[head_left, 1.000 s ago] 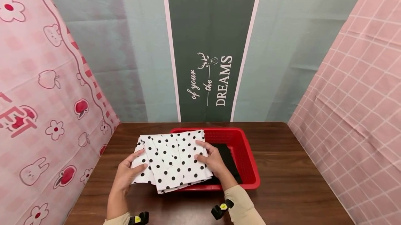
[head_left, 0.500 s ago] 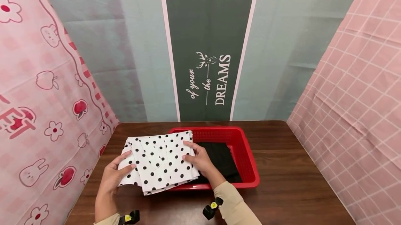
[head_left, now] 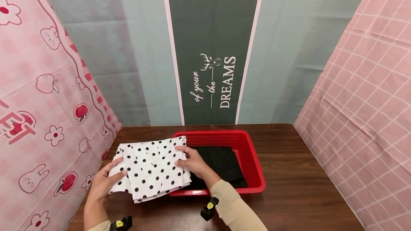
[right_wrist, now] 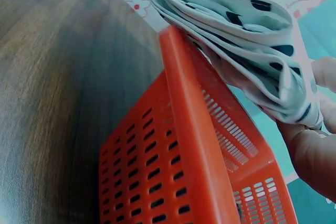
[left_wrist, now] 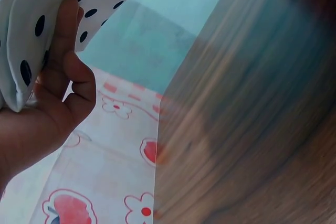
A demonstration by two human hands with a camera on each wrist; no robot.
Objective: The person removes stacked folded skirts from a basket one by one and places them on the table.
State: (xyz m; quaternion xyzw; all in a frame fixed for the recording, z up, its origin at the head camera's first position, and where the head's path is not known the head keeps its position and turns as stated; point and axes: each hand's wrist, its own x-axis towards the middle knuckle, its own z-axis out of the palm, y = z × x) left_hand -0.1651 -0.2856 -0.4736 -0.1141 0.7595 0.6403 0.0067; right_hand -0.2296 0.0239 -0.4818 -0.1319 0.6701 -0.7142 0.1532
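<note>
A folded white cloth with black dots [head_left: 151, 168] is held between both hands, its right part above the left end of the red basket. My left hand [head_left: 102, 184] grips the cloth's left edge, and in the left wrist view its fingers [left_wrist: 65, 30] lie under the fabric. My right hand [head_left: 194, 163] pinches the right edge, thumb and finger on top. Several stacked layers of the cloth [right_wrist: 236, 30] show above the basket's rim in the right wrist view. Other fingers of the right hand are hidden beneath it.
The red basket [head_left: 255, 163] stands on the brown wooden table [head_left: 289, 174] with dark folded fabric [head_left: 221, 163] inside. Behind the table hangs a grey-green curtain [head_left: 154, 63], and pink patterned curtains flank both sides.
Both hands have moved left with the dotted cloth, uncovering more of the basket and the dark fabric in it. The grip on the cloth looks the same.
</note>
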